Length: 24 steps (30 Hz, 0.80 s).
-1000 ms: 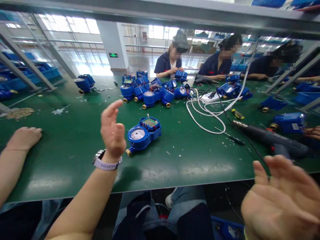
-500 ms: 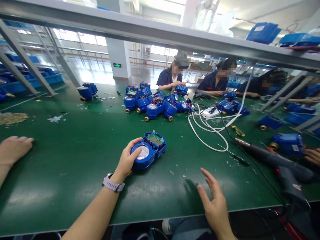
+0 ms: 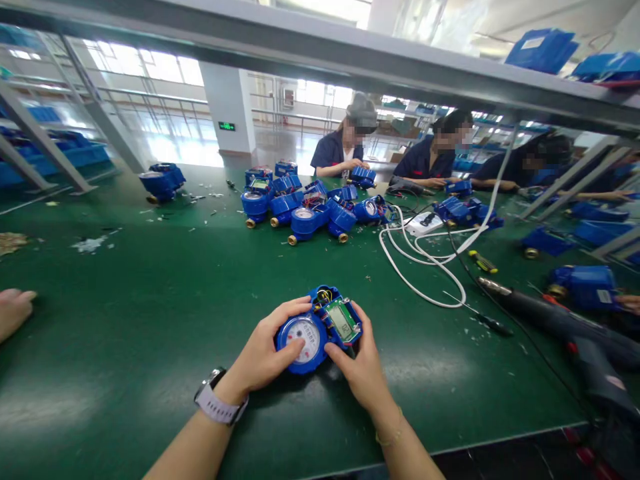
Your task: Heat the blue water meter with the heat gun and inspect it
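Note:
Between my two hands is a blue water meter (image 3: pixel 314 365) with a round white dial and, beside it, an uncovered housing that shows a green circuit board with a small display (image 3: pixel 342 323) and some wires. My left hand (image 3: pixel 269 345) grips the dial side, its thumb lying over the dial glass and its fingers along the far rim. On the housing side, my right hand (image 3: pixel 361 367) is closed round the edge, with the thumb at the near side and fingers behind the board. The meter's underside is hidden.
Several blue water meters (image 3: pixel 305 220) with brass ends are grouped farther back. To the right lie a white cable (image 3: pixel 415 287), a power strip (image 3: pixel 421 224), a screwdriver (image 3: pixel 483 261) and a heat gun (image 3: pixel 550 320). Co-workers sit opposite; another person's hand (image 3: pixel 15 312) rests at left.
My right hand has moved left from above the bench and taken hold of the meter's housing. The meter has come nearer to me and turned, and its display now faces up at me.

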Each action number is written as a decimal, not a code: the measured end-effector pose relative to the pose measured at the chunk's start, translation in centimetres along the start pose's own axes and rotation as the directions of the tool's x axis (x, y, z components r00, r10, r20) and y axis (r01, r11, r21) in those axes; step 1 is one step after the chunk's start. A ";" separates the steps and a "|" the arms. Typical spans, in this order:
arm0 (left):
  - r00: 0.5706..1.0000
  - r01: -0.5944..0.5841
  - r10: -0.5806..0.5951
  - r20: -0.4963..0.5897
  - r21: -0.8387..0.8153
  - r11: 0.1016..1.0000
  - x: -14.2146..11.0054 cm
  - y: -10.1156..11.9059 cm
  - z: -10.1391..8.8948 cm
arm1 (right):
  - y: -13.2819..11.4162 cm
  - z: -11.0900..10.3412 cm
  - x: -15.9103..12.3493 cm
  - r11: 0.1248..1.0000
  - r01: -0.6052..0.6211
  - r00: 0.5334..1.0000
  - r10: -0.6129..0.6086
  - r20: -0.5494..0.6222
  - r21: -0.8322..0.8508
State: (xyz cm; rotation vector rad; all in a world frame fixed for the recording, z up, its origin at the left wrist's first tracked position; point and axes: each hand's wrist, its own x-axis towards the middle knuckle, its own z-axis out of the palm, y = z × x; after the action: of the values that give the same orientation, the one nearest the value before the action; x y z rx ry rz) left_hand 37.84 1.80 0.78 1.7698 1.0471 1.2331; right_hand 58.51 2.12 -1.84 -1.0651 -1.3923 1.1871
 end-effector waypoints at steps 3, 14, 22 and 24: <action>0.999 -0.023 0.023 0.026 0.015 1.000 0.0 0.1 0.1 | 0.2 0.4 -0.2 0.989 -0.031 0.999 0.027 0.028 0.142; 0.995 0.075 -0.074 0.062 -0.013 0.997 0.3 0.5 -0.2 | 1.0 -0.5 -1.3 0.973 -0.019 0.994 -0.007 0.112 0.230; 0.995 0.099 -0.097 0.035 -0.047 0.994 0.3 -0.2 -0.7 | 0.9 0.2 -1.2 0.972 -0.003 0.996 -0.018 0.086 0.236; 0.994 0.102 -0.100 0.039 -0.052 0.993 0.2 -0.1 -0.7 | 0.8 0.3 -1.0 0.978 0.003 0.999 -0.012 0.045 0.209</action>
State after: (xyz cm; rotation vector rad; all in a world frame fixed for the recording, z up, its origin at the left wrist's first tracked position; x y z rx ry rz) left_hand 37.20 2.14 0.94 1.6707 1.0597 1.1527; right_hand 58.36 1.22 -2.79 -0.8891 -1.2735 1.3277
